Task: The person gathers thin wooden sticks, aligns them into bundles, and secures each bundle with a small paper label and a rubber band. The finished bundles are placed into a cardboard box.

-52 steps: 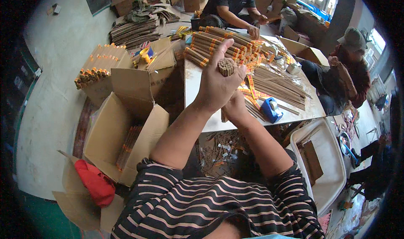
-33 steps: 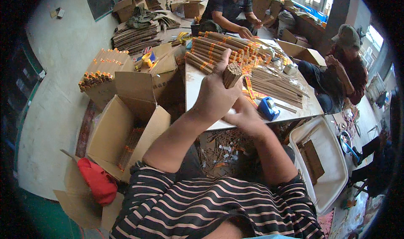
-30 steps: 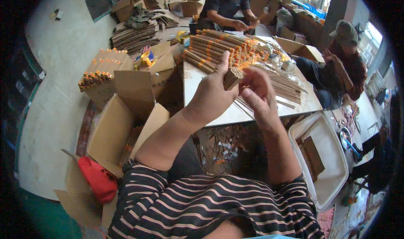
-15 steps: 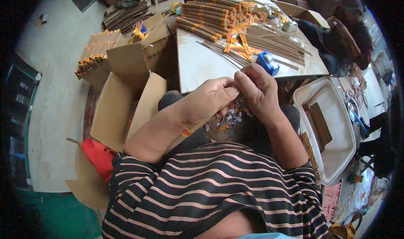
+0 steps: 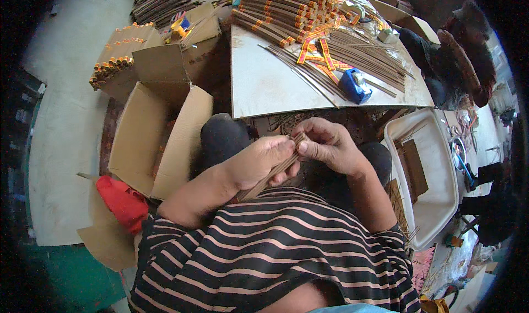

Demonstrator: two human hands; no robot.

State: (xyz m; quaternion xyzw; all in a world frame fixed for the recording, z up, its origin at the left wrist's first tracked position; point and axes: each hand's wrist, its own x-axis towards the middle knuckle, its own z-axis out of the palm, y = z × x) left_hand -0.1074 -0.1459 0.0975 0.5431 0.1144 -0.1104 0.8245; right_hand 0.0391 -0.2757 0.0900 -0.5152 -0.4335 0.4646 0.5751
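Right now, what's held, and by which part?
A bundle of brown sticks: the left hand wraps it near the far end; the right hand pinches that end.

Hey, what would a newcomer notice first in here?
Probably the big pile of brown stick bundles with red-and-yellow bands, on the far side of the white table. In front of the striped shirt, the left hand grips a bundle of sticks, the right hand at its upper end. A red cloth stands out at lower left.
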